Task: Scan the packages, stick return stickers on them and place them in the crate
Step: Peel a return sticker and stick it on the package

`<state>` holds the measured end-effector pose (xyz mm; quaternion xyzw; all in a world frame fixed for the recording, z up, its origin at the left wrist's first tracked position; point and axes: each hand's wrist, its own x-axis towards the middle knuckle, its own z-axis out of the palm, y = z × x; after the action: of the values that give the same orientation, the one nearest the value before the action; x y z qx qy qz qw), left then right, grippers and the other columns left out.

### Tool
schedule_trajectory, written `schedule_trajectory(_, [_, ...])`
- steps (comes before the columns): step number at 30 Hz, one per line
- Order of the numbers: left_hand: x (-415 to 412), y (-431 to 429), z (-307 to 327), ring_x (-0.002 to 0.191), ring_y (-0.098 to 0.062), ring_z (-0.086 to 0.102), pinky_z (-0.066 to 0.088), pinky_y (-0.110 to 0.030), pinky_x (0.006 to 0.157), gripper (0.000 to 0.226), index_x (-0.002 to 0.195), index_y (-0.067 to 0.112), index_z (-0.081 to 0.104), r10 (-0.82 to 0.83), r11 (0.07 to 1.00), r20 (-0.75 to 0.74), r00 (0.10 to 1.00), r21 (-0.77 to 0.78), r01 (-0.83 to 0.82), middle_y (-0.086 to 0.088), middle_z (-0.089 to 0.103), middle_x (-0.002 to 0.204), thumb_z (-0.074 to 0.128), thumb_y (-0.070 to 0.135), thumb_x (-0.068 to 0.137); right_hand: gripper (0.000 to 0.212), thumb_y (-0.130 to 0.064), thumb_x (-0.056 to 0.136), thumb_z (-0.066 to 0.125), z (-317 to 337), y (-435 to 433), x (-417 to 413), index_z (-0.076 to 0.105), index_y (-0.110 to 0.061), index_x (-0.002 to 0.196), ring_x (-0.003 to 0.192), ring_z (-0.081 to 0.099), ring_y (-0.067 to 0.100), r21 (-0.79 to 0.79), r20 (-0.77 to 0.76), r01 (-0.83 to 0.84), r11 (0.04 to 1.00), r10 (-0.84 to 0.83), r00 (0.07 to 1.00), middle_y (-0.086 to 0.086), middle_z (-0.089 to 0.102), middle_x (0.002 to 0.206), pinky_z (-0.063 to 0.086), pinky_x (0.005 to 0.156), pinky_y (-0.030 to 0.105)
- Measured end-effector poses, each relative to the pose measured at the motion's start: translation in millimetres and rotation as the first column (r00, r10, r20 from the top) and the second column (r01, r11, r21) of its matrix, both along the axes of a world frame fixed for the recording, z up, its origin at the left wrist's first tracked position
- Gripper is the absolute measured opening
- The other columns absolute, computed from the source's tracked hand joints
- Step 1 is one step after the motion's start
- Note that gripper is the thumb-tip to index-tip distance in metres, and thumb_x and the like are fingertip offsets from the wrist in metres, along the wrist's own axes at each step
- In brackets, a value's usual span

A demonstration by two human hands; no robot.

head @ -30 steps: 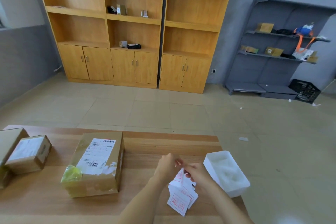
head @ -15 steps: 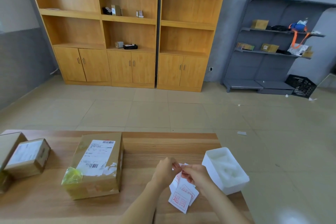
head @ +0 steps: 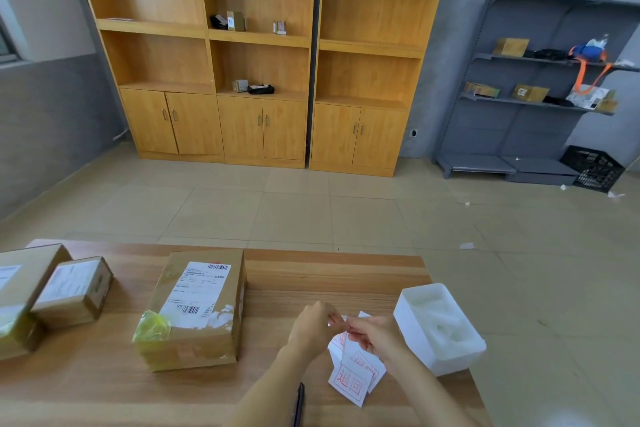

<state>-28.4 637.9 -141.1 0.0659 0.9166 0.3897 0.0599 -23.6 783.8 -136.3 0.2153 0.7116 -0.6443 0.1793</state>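
hands: left hand (head: 313, 326) and right hand (head: 377, 334) pinched return stickers (head: 353, 376) | package (head: 197, 308) lay on desk (head: 311, 281), left of them | risk: peeled sticker might tear or fold onto itself

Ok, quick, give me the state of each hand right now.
Left hand: closed, pinching the top edge of the return stickers.
Right hand: closed, pinching the same return stickers right next to it.

Left hand (head: 313, 324) and right hand (head: 375, 334) pinch return stickers (head: 353, 374).
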Motion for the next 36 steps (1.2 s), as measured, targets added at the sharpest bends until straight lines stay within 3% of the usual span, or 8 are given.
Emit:
schedule_trajectory(7, [0.3, -3.9, -2.0, 0.095, -0.011, 0.064, 0.053, -0.027, 0.082, 0.021, 0.096, 0.013, 0.074, -0.016, 0.999, 0.013, 1.000, -0.031, 0.016, 0.000, 0.071, 0.101, 0.062, 0.029, 0.088, 0.010, -0.008, 0.078, 0.070, -2.3, -3.3, 0.4, 0.073, 0.001, 0.081, 0.052, 0.060, 0.005, 0.029, 0.021, -0.015, 0.999, 0.015, 1.000, 0.004, 0.067, 0.064, 0.040, 0.047, 0.013])
schedule_trajectory(14, [0.1, -2.6, 0.6, 0.096, -0.014, 0.064, 0.052, -0.031, 0.084, 0.021, 0.091, 0.009, 0.074, -0.032, 0.999, 0.046, 0.998, -0.035, 0.033, -0.001, 0.071, 0.099, 0.059, 0.024, 0.087, 0.013, -0.012, 0.078, 0.072, -3.1, -4.2, 0.2, 0.073, -0.002, 0.086, 0.058, 0.063, 0.005, 0.067, 0.029, -0.004, 0.998, 0.002, 1.000, 0.004, 0.072, 0.073, 0.041, 0.049, 0.014])
schedule_trajectory(18, [-0.7, -1.2, 2.2, 0.080, -0.018, 0.057, 0.051, -0.035, 0.083, 0.015, 0.076, 0.015, 0.066, -0.035, 0.998, 0.089, 0.995, -0.042, 0.039, 0.001, 0.063, 0.083, 0.056, 0.023, 0.085, 0.012, -0.015, 0.078, 0.073, -2.3, -3.9, -0.3, 0.073, -0.004, 0.083, 0.054, 0.063, 0.002, 0.101, 0.033, -0.014, 0.995, 0.011, 0.999, -0.002, 0.072, 0.066, 0.039, 0.046, 0.014])
schedule_trajectory(22, [-0.4, -1.1, 4.3, 0.096, -0.019, 0.064, 0.052, -0.033, 0.086, 0.024, 0.093, 0.006, 0.072, -0.023, 1.000, 0.069, 0.997, -0.015, 0.024, -0.004, 0.071, 0.096, 0.056, 0.023, 0.088, 0.010, -0.019, 0.080, 0.072, -1.5, -4.1, -1.1, 0.071, -0.010, 0.077, 0.051, 0.064, 0.000, 0.119, 0.028, -0.016, 0.993, 0.013, 1.000, -0.005, 0.070, 0.062, 0.038, 0.047, 0.014])
schedule_trajectory(25, [0.1, -1.9, 5.0, 0.096, -0.021, 0.064, 0.052, -0.035, 0.084, 0.026, 0.090, 0.004, 0.073, -0.021, 1.000, 0.064, 0.998, 0.004, 0.021, -0.004, 0.069, 0.091, 0.059, 0.026, 0.087, 0.009, -0.019, 0.079, 0.072, -0.8, -4.3, -0.9, 0.072, -0.010, 0.079, 0.052, 0.065, 0.001, 0.118, 0.027, -0.021, 0.993, 0.018, 0.999, -0.006, 0.071, 0.062, 0.039, 0.047, 0.014])
schedule_trajectory(36, [-3.2, -9.3, 5.2, 0.098, -0.014, 0.064, 0.051, -0.029, 0.086, 0.029, 0.094, 0.007, 0.073, -0.035, 0.999, 0.077, 0.996, 0.007, 0.034, -0.005, 0.072, 0.101, 0.066, 0.033, 0.085, 0.009, -0.013, 0.079, 0.070, -2.8, -0.9, -3.2, 0.075, -0.008, 0.084, 0.070, 0.066, 0.011, 0.035, 0.050, -0.068, 0.997, 0.066, 0.997, 0.002, 0.073, 0.073, 0.044, 0.055, 0.017])
